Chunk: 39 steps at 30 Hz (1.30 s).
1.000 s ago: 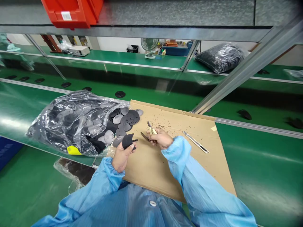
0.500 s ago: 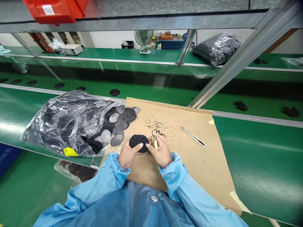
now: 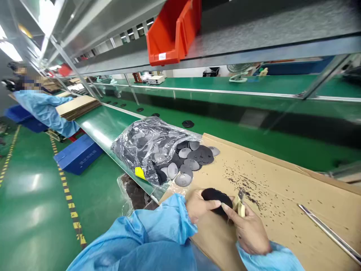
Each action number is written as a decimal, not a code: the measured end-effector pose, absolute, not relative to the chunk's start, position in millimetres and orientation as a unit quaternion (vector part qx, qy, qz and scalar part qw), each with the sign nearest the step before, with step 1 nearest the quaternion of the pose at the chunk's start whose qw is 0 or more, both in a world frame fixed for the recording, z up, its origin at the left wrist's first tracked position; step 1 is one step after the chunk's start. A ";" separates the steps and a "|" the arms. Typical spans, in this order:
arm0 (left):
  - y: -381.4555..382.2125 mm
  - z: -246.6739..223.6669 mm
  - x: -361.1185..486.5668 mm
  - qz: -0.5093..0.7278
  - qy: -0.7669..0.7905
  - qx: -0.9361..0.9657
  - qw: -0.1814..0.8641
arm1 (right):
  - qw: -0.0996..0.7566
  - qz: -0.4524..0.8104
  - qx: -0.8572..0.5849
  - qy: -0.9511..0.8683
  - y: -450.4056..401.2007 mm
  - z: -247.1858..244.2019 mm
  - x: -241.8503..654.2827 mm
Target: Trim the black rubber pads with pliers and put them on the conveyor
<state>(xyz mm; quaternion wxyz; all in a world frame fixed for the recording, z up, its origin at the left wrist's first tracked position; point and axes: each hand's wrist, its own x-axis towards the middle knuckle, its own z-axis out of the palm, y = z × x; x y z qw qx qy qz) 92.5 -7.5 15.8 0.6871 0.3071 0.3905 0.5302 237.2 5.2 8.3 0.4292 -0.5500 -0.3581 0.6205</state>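
My left hand (image 3: 196, 207) grips a small stack of black oval pads (image 3: 214, 198) between thumb and fingers, above a cardboard sheet (image 3: 214, 235). In my right hand (image 3: 251, 227) is a pair of small nippers (image 3: 241, 205) with pale yellow handles, jaws pointing away from me. The right thumb also presses on the near edge of the pads, close to my left thumb. Black crumbs (image 3: 251, 194) lie scattered on the cardboard beyond the nippers. Left of them, loose grey and black pads (image 3: 192, 164) spill from a clear plastic bag (image 3: 141, 139).
A slim metallic tool (image 3: 328, 231) lies on the cardboard at right. An orange bin (image 3: 166, 41) sits on the shelf above. Small black pads (image 3: 188, 124) rest along the green surface behind. At far left a co-worker in blue (image 3: 42, 109) stands near a blue crate (image 3: 80, 154).
My view has turned left, so the co-worker and crate appear and everything on the bench sits further right. The pads in my left hand are tilted differently; both hands keep their hold.
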 end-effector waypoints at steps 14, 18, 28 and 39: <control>8.6 17.0 88.0 0.429 0.348 0.039 0.833 | 0.524 0.470 -0.503 -0.501 -7.1 19.8 231.3; 9.5 20.5 83.9 0.391 0.326 0.025 0.860 | 0.524 0.367 -0.528 -0.558 -14.2 29.8 228.5; -3.6 19.2 87.4 0.394 0.309 0.061 0.863 | 0.515 0.230 -0.511 -0.649 -22.4 31.3 229.8; 6.4 26.6 102.1 0.438 0.372 0.119 0.810 | 0.503 0.233 -0.488 -0.674 -11.8 17.1 251.9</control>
